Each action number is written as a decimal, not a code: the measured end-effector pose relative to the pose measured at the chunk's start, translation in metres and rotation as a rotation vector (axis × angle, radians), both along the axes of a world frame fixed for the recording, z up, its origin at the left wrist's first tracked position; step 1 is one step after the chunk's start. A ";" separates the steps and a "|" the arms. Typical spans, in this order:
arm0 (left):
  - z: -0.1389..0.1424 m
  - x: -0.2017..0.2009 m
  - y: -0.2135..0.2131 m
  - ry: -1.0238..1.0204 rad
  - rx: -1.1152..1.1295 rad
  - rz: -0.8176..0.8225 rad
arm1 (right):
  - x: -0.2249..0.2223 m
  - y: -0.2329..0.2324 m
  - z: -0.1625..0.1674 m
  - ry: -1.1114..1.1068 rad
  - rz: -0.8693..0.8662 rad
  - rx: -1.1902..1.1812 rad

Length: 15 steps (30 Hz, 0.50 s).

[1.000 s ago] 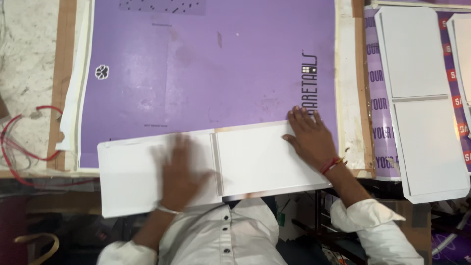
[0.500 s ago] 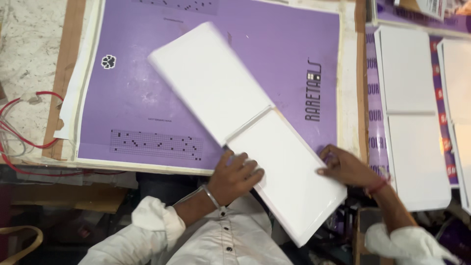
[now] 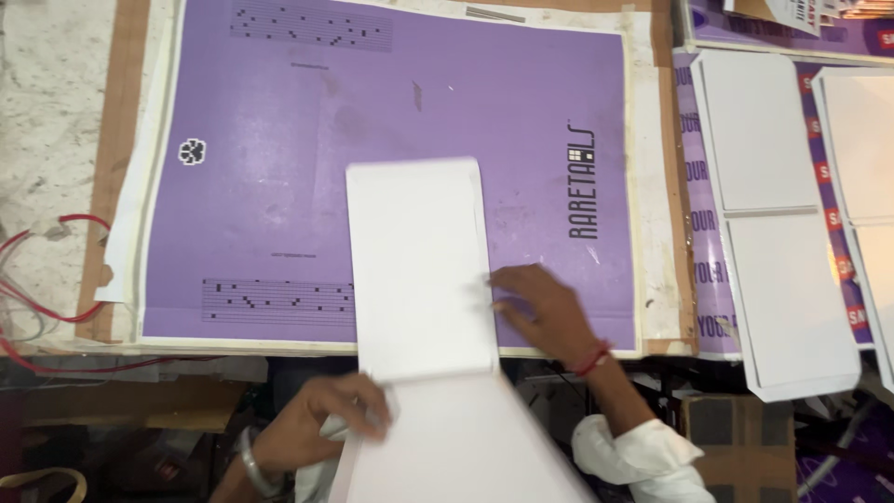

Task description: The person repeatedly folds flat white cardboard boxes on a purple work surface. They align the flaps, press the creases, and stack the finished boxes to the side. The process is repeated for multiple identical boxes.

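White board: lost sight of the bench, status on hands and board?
Left hand grips white folded board at near edge. Right hand flat on its right edge. Board lies lengthwise over purple sheet. Nothing on top.

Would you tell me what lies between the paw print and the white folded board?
In the head view, only bare purple sheet separates the paw print from the white folded board.

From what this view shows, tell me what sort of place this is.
Probably a print-finishing or packaging workshop. A large purple printed sheet covers the worn workbench, the left hand and right hand handle a hinged white board, and more white boards lie stacked to the right.
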<state>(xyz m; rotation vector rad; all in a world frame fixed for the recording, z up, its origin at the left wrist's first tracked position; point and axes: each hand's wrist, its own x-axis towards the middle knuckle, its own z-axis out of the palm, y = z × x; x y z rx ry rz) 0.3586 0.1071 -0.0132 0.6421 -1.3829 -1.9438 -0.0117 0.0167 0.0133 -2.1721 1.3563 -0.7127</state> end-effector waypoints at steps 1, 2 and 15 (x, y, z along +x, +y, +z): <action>0.004 0.010 0.005 0.065 -0.003 -0.108 | 0.013 -0.001 -0.002 0.049 0.064 -0.037; 0.008 0.018 0.007 0.133 0.038 -0.145 | 0.024 -0.003 -0.003 0.097 0.132 -0.072; 0.010 0.005 -0.130 -1.187 -0.602 0.555 | 0.058 -0.060 -0.006 0.268 -0.124 -0.254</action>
